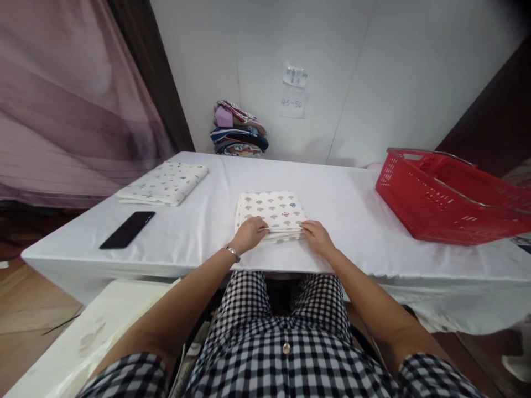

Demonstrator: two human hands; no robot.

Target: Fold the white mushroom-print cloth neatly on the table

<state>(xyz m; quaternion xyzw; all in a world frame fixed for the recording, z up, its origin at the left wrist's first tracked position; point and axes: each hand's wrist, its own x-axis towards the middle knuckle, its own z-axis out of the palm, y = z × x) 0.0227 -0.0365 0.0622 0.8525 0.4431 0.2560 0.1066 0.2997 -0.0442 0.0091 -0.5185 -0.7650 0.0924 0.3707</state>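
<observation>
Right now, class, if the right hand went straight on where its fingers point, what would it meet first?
The nearer folded cloth: the right hand touches its near right corner. Whether it would slide over or push it is unclear.

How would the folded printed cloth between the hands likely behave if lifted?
The folded printed cloth would probably sag or unfold, since separate layers show along its near side. Rolling seems unlikely: it lies flat on the white tablecloth.

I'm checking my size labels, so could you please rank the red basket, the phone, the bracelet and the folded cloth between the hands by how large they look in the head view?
1. Red basket
2. Folded cloth
3. Phone
4. Bracelet
</observation>
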